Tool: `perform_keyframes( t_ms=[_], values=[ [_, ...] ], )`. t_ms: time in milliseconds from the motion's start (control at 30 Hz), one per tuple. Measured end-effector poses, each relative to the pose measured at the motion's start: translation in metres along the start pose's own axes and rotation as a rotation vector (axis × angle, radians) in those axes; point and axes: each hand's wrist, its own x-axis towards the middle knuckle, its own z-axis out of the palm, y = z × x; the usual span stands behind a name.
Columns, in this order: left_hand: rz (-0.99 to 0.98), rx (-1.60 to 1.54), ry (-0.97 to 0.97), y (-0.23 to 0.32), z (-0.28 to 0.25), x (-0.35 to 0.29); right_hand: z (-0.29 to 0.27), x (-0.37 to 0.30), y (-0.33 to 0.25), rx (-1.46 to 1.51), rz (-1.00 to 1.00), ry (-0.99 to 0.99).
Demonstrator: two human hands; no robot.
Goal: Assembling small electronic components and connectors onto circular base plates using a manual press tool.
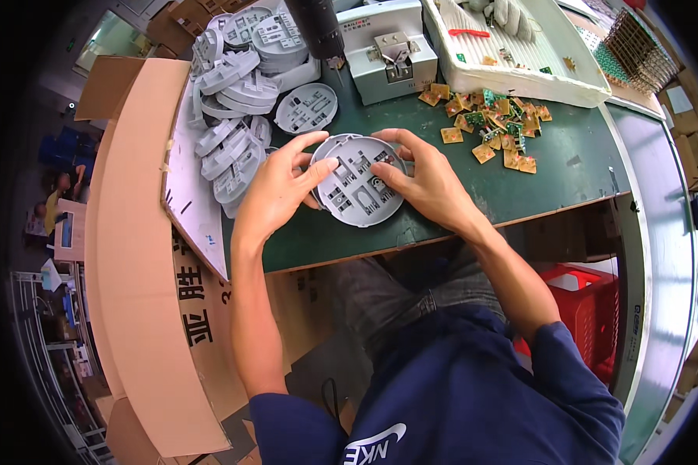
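The disc [356, 194] is gripped at its rim by both hands, over the bench [302, 246] near its front edge; whether its underside is touching the bench cannot be told.

The left hand [280, 186] is placed at the disc's left side, with the fingers bent around the rim and the thumb [323, 170] pressed toward the upper-left part of the face. The left forearm [254, 318] is held almost straight up from below. The right hand [430, 177] is set on the opposite side: the index finger is arched to the upper-right rim and the thumb [391, 177] is laid on the slotted face. The right forearm [511, 271] is slanted inward from the lower right.

The slotted face is turned up toward the wearer. Because the outline is nearly round, a long axis cannot be made out.

Just beyond the disc, a second disc [308, 107] is laid slotted side up beside a pile of grey parts [240, 97]. Behind, a driver [315, 27] is seen upright next to a feeder [380, 87]. To the right, small boards [484, 153] are heaped before a white tray [519, 84], in which gloves [511, 17] and a red tool [470, 32] are held.
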Motion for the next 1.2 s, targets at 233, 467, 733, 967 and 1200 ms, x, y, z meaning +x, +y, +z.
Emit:
perform_keyframes(
  t_ms=[233, 467, 733, 967, 1200],
  values=[
    [0.019, -0.128, 0.21, 0.007, 0.008, -0.012, 0.011, 0.01, 0.001, 0.422, 0.011, -0.062],
    [0.227, 0.487, 0.57, 0.029, 0.041, -0.047, -0.027, -0.011, -0.001, 0.552, 0.184, 0.111],
    [0.385, 0.864, 0.453, -0.03, 0.074, -0.021, -0.05, -0.05, -0.003, 0.268, 0.24, 0.248],
    [0.29, 0.932, 0.531, -0.014, 0.082, -0.049, -0.056, -0.072, -0.017, 0.003, 0.281, 0.153],
    [0.395, 0.666, 0.383, -0.002, 0.133, -0.039, -0.05, -0.084, -0.017, -0.542, 0.028, 0.122]
  ],
)
